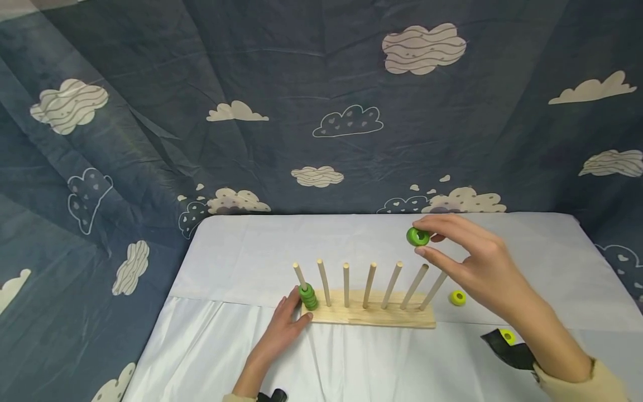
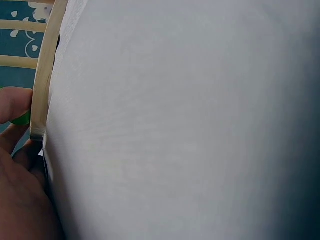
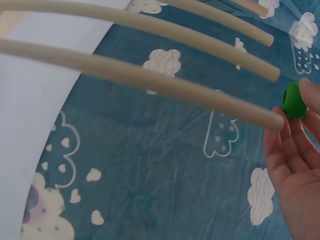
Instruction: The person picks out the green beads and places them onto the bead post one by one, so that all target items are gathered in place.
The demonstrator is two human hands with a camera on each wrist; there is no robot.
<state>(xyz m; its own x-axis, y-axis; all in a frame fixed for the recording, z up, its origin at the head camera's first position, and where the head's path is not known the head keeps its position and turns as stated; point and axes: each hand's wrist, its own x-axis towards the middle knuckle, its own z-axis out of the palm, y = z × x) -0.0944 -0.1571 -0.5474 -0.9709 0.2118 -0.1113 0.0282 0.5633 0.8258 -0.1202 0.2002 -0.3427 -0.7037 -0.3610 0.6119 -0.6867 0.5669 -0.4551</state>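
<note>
A wooden peg stand point(image 1: 369, 315) with several upright pegs rests on the white-covered table. Its leftmost peg carries a stack of green rings point(image 1: 308, 298). My left hand point(image 1: 281, 326) grips the left end of the base, thumb at the front edge and fingers behind. The left wrist view shows that hand point(image 2: 20, 170) around the end of the base point(image 2: 42, 90). Above the right end, my right hand point(image 1: 472, 254) pinches one green ring point(image 1: 418, 237) between thumb and fingers. In the right wrist view the ring point(image 3: 295, 101) is close to a peg's tip point(image 3: 274, 121).
A yellow ring point(image 1: 457, 297) lies right of the stand. Farther right, another yellow ring point(image 1: 508, 336) shows beside the black strap point(image 1: 507, 352) at my right wrist. A dark cloth with clouds point(image 1: 321, 67) hangs behind the table point(image 1: 241, 257).
</note>
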